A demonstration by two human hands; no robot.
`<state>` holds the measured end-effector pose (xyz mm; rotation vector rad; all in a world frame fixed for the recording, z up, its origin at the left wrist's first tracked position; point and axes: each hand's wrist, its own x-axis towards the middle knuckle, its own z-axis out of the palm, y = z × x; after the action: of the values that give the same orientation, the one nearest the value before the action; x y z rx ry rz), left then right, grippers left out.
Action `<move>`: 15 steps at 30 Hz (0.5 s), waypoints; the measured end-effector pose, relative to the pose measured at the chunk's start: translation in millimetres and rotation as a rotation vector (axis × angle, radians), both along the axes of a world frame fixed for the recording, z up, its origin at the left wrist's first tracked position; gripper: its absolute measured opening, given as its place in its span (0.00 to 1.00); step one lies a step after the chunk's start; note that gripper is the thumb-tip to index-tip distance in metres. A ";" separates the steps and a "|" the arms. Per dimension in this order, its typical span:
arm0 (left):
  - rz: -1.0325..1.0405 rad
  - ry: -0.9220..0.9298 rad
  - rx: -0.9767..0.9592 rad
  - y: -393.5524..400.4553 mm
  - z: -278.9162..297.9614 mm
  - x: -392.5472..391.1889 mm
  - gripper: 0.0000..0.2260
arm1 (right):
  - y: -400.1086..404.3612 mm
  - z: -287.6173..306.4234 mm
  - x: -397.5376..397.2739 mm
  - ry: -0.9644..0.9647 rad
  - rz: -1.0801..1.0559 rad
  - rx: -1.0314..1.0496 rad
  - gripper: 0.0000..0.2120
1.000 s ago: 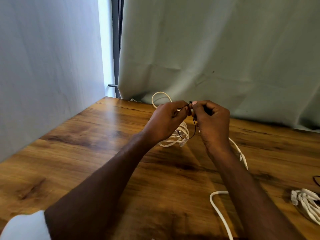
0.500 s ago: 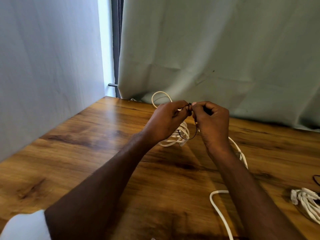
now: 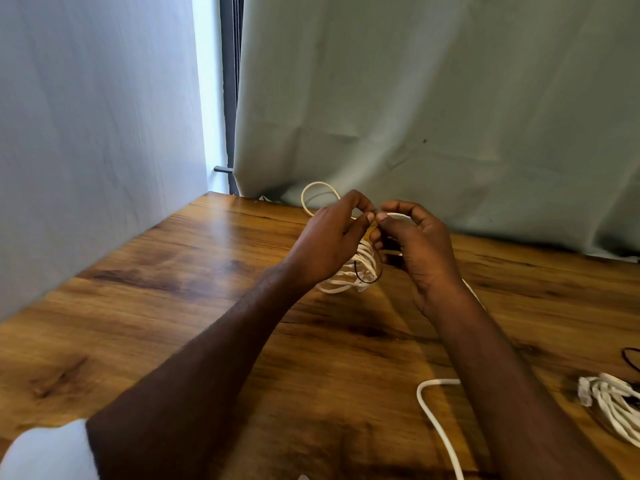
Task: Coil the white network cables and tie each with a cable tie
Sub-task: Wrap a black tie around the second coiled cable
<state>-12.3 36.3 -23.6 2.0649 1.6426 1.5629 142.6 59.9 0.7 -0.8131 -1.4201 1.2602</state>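
A coil of white network cable (image 3: pixel 363 268) sits on the wooden table (image 3: pixel 180 292) behind my hands, one loop rising toward the curtain. A thin black cable tie (image 3: pixel 370 277) loops round the coil's strands. My left hand (image 3: pixel 332 240) and my right hand (image 3: pixel 412 244) are raised above the coil, fingertips meeting, each pinching an end of the tie. The tie's ends are hidden between my fingers.
A second white cable bundle (image 3: pixel 613 403) lies at the right edge, with a dark tie (image 3: pixel 632 362) beside it. A loose white cable (image 3: pixel 436 420) runs toward the near edge under my right forearm. A pale curtain (image 3: pixel 433 109) hangs behind the table.
Both hands have shifted slightly; my right fingers have opened a little and my fingertips now meet higher over the coil. The coil has not moved.
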 end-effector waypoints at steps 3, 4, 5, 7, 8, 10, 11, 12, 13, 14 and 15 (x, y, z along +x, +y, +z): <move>-0.035 -0.019 0.011 -2.3 0.2 0.5 0.03 | -0.1 -0.9 1.5 -0.032 -0.005 0.023 0.07; -0.045 -0.021 0.010 -2.8 0.3 0.9 0.03 | 0.0 -1.5 2.0 -0.036 -0.010 0.021 0.07; -0.056 -0.028 0.007 -3.2 0.8 1.0 0.03 | 0.6 -2.2 2.5 -0.028 -0.009 0.004 0.06; -0.079 -0.059 -0.008 -3.5 2.0 1.5 0.03 | 1.1 -1.0 4.2 -0.001 0.016 -0.068 0.05; -0.092 -0.074 -0.019 -3.7 2.9 2.0 0.04 | 1.7 0.1 5.3 0.000 0.029 -0.094 0.05; -0.106 -0.089 -0.044 -3.8 3.8 4.1 0.05 | 7.0 -0.5 6.9 -0.044 0.013 -0.095 0.04; -0.110 -0.090 -0.052 -4.2 3.9 4.9 0.05 | 9.2 -1.3 6.6 -0.071 -0.010 -0.083 0.04; -0.116 -0.087 -0.056 -4.4 3.9 5.3 0.05 | 10.3 -1.7 5.2 -0.090 -0.035 -0.072 0.04; -0.123 -0.085 -0.059 -4.5 3.4 4.9 0.05 | 11.5 -2.8 3.4 -0.096 -0.057 -0.063 0.04; -0.129 -0.087 -0.063 -4.2 2.7 3.7 0.05 | 12.2 -2.8 1.9 -0.083 -0.082 -0.061 0.05; -0.131 -0.093 -0.066 -4.0 1.8 1.8 0.04 | 12.7 -1.0 1.9 -0.042 -0.109 -0.072 0.07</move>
<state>-10.4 32.4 -21.8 1.9911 1.4758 1.5178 144.5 72.6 -0.3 -0.9579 -1.3512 1.2232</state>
